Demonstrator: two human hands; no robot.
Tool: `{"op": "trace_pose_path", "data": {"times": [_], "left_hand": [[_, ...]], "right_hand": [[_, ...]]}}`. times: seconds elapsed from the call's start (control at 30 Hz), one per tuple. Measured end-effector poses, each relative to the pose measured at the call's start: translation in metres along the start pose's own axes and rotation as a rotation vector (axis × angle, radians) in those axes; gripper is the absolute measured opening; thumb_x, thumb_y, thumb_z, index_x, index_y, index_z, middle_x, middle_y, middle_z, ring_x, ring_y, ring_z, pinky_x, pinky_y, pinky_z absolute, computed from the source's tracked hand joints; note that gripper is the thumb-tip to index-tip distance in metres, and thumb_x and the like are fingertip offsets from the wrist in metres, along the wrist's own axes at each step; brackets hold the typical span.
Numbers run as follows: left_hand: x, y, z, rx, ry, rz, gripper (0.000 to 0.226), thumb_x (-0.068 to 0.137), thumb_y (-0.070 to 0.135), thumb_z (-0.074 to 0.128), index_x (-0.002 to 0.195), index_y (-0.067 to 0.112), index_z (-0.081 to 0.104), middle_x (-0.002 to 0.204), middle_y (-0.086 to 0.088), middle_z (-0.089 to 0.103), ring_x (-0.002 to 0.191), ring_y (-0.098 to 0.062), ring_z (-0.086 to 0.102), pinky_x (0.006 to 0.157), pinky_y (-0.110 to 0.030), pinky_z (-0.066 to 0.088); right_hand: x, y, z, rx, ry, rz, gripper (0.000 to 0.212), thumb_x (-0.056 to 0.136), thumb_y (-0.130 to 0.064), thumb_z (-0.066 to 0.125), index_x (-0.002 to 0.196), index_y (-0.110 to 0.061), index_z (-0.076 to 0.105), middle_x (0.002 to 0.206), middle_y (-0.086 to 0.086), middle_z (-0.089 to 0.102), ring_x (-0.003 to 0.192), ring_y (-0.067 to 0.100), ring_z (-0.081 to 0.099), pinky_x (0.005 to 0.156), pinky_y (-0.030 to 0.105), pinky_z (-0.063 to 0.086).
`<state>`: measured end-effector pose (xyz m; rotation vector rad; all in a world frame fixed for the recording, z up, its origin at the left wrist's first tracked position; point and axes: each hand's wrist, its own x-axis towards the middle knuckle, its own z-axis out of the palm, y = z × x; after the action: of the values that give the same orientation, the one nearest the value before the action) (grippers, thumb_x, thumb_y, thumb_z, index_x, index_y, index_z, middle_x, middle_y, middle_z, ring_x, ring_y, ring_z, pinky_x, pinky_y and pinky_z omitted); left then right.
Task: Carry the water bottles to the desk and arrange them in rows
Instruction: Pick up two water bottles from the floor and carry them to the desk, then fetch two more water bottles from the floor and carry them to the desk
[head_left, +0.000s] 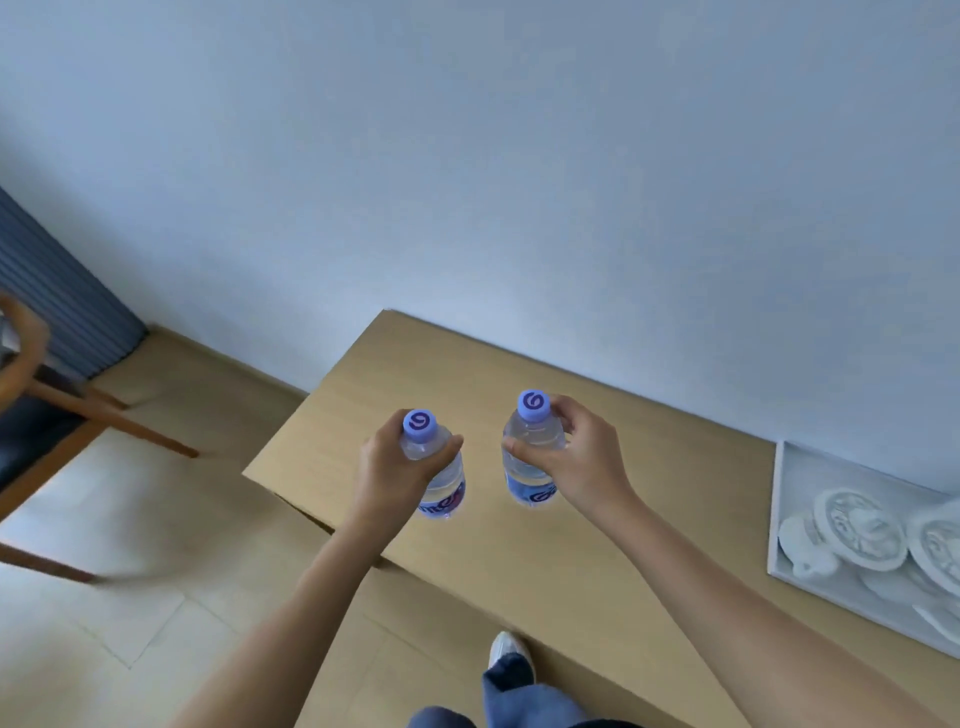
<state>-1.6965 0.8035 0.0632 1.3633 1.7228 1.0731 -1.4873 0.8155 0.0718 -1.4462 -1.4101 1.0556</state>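
Two clear water bottles with lilac caps and blue labels are held upright over the light wooden desk (649, 467). My left hand (389, 470) grips the left bottle (441, 486) round its shoulder, near the desk's left front edge. My right hand (584, 457) grips the right bottle (530, 462) just below its cap, a little farther in. The bottles stand apart, side by side. Whether their bases touch the desk cannot be told.
A white tray (784, 525) with white cups and lids sits at the desk's right end. The desk backs onto a pale wall (519, 156). A wooden chair (62, 410) stands on the tiled floor to the left. My shoe (506, 649) is by the desk's front.
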Motion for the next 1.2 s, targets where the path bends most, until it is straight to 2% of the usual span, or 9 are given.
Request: {"op": "trace_pose_path", "data": {"times": [0.17,0.3,0.47,0.67,0.83,0.9,0.97,1.07,1.2], "left_hand": [[0.064,-0.004,0.013,0.036,-0.028,-0.058,0.028,0.074,0.03,0.084,0.089,0.025,0.061,0.08,0.009,0.067,0.077,-0.012,0.064,0.068,-0.027,0.051],[0.103,-0.005,0.025,0.09,-0.117,-0.053,0.029,0.074,0.03,0.083,0.091,0.023,0.06,0.079,0.011,0.065,0.073,-0.005,0.061,0.063,-0.021,0.048],[0.128,-0.011,0.039,0.074,-0.203,-0.054,0.028,0.074,0.024,0.083,0.084,0.026,0.057,0.069,0.028,0.063,0.061,0.01,0.058,0.052,-0.005,0.042],[0.141,-0.021,0.051,0.065,-0.266,-0.098,0.027,0.073,0.025,0.082,0.084,0.026,0.058,0.076,0.011,0.065,0.063,0.001,0.058,0.059,-0.018,0.048],[0.146,-0.026,0.05,0.097,-0.339,-0.046,0.032,0.072,0.029,0.083,0.087,0.03,0.055,0.088,0.005,0.062,0.07,-0.002,0.059,0.059,-0.016,0.045],[0.147,-0.027,0.049,0.095,-0.36,-0.034,0.035,0.071,0.03,0.085,0.09,0.03,0.055,0.092,0.005,0.062,0.077,-0.006,0.061,0.063,-0.017,0.045],[0.148,-0.026,0.047,0.108,-0.392,-0.034,0.04,0.071,0.032,0.086,0.096,0.028,0.056,0.098,0.004,0.062,0.087,-0.014,0.063,0.07,-0.022,0.048],[0.152,-0.02,0.04,0.163,-0.445,0.005,0.062,0.071,0.039,0.085,0.123,0.023,0.055,0.115,0.003,0.06,0.103,-0.015,0.059,0.083,-0.026,0.046],[0.153,0.002,0.028,0.221,-0.434,0.176,0.07,0.078,0.046,0.078,0.136,0.022,0.048,0.135,0.006,0.053,0.123,-0.012,0.047,0.091,-0.023,0.034]], "right_hand": [[0.056,0.012,0.001,-0.088,0.061,0.063,0.026,0.073,-0.024,0.086,0.089,-0.029,0.066,0.09,-0.013,0.07,0.084,-0.003,0.063,0.072,0.014,0.046],[0.08,0.025,0.003,-0.119,0.169,0.135,0.037,0.074,-0.025,0.085,0.106,-0.018,0.069,0.103,-0.003,0.07,0.095,0.014,0.064,0.083,0.027,0.05],[0.086,0.042,0.006,-0.076,0.314,0.227,0.034,0.074,-0.022,0.085,0.101,-0.018,0.066,0.101,-0.004,0.068,0.09,0.009,0.062,0.076,0.019,0.046],[0.079,0.055,0.016,-0.058,0.43,0.274,0.037,0.073,-0.012,0.084,0.088,-0.031,0.057,0.09,-0.012,0.063,0.08,-0.013,0.059,0.066,0.002,0.041],[0.08,0.06,0.022,-0.078,0.458,0.245,0.043,0.071,-0.006,0.082,0.083,-0.035,0.052,0.081,-0.017,0.065,0.074,-0.01,0.06,0.064,0.004,0.043],[0.079,0.063,0.023,-0.074,0.466,0.236,0.044,0.072,-0.004,0.081,0.083,-0.036,0.052,0.082,-0.028,0.065,0.073,-0.012,0.06,0.064,0.003,0.043],[0.076,0.063,0.022,-0.042,0.445,0.277,0.048,0.073,-0.011,0.084,0.097,-0.04,0.054,0.091,-0.029,0.064,0.082,-0.011,0.06,0.069,0.004,0.042],[0.069,0.059,0.018,0.005,0.383,0.347,0.084,0.074,-0.023,0.087,0.142,-0.03,0.04,0.131,-0.017,0.053,0.113,-0.001,0.051,0.093,0.018,0.038],[0.052,0.047,0.012,0.0,0.437,0.356,0.096,0.075,-0.026,0.087,0.152,-0.024,0.029,0.153,-0.006,0.039,0.134,0.007,0.038,0.101,0.023,0.032]]}}
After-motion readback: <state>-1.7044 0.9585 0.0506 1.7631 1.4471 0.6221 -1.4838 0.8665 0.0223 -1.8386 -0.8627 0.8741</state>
